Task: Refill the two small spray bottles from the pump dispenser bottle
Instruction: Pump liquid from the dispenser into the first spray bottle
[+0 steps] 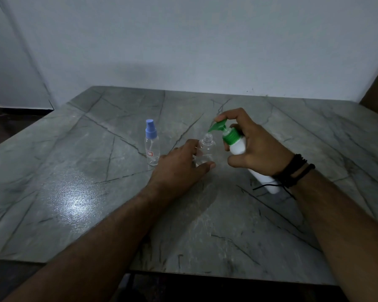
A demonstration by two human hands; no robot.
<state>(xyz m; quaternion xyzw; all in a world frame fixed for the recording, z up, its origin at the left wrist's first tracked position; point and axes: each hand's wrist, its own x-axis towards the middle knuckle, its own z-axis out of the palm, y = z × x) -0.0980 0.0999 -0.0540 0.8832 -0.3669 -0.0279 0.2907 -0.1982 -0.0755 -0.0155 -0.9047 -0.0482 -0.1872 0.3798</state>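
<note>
A small clear spray bottle (206,149) stands uncapped in the middle of the table, its neck open. My left hand (179,168) holds its lower part between thumb and fingers. My right hand (258,147) grips a white pump dispenser bottle (238,146) with a green pump head (218,127), tilted left. Its forefinger rests on top of the pump. The green nozzle tip sits just above the open neck. A second small clear spray bottle (152,147) with a blue spray cap and a small red-edged label stands upright to the left.
The grey marble-patterned table (74,192) runs back to a pale wall (183,51). Black cords circle my right wrist (292,171). The table's near edge lies close to the bottom of the view, with a dark floor gap at far left.
</note>
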